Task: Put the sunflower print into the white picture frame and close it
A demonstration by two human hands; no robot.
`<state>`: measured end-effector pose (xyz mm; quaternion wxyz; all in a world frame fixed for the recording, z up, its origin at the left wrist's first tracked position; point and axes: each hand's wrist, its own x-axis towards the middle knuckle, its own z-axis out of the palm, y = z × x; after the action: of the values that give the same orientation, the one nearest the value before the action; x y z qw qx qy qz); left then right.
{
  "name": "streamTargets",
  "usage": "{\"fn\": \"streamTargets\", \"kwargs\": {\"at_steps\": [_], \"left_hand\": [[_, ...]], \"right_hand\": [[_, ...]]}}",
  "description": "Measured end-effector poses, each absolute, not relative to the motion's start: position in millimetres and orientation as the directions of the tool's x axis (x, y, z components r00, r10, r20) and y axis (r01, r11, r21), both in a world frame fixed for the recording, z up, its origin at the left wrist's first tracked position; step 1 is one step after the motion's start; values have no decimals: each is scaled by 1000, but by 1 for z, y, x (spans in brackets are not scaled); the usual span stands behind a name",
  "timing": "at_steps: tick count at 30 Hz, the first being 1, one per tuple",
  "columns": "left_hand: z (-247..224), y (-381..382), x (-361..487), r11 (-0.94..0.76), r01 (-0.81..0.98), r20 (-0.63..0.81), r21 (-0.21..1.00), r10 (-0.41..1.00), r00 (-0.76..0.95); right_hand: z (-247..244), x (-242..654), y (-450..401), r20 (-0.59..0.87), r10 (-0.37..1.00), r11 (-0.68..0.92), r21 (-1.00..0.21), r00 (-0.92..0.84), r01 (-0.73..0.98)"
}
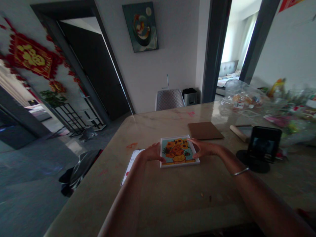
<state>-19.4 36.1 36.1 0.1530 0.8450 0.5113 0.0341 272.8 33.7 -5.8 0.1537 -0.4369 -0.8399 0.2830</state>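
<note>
A small white-framed picture of sunflowers in a vase (178,152) lies face up on the marble-look table (168,200). My left hand (153,152) grips its left edge, the thumb at the near side and the fingers behind. On the opposite edge my right hand (203,148) holds the frame, with the thumb and fingers on its right side. A silver bangle (240,171) circles my right wrist. Beside my left forearm a phone with a lit white screen (130,166) lies flat, partly covered by the arm.
Behind the picture lies a brown board (205,130). To the right, a dark device on a round stand (264,144) stands near another frame (243,132). Plastic bags and packages (247,95) crowd the far right. A quilted chair (170,99) stands beyond the table.
</note>
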Motion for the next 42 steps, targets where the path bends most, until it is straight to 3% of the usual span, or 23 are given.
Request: {"fn": "streamTargets", "kwargs": {"at_steps": [4,10,17,20,23,25,28,33,38,42], "left_hand": [[37,37,-20,-464,806,-187,368,812,553],[31,34,-11,-490,821,-156,295,823,547],[33,27,-1,-488,834,-155,257,831,534],[34,28,0,-438,861,-93,259,876,473],[32,27,6,-303,932,46,197,953,300],[29,25,13,-286,946,51,155,958,281],[23,23,20,-380,917,-18,124,923,385],[17,23,23,-440,890,0,121,896,443],[14,26,21,-432,893,-3,126,900,435],[14,30,16,-399,902,-1,166,914,405]], "right_hand": [[-4,264,29,-3,830,444,-601,-558,664],[-8,252,25,44,834,462,-602,-551,651],[-5,262,27,-27,835,425,-603,-549,676],[-8,261,31,55,871,431,-564,-488,704],[-10,254,34,199,917,399,-482,-346,780],[-10,246,32,244,920,386,-416,-308,823],[-8,234,27,198,914,403,-338,-354,850],[-6,223,19,53,930,363,-302,-364,882],[-5,222,17,43,938,339,-298,-343,892],[-3,231,23,91,943,330,-362,-319,872]]}}
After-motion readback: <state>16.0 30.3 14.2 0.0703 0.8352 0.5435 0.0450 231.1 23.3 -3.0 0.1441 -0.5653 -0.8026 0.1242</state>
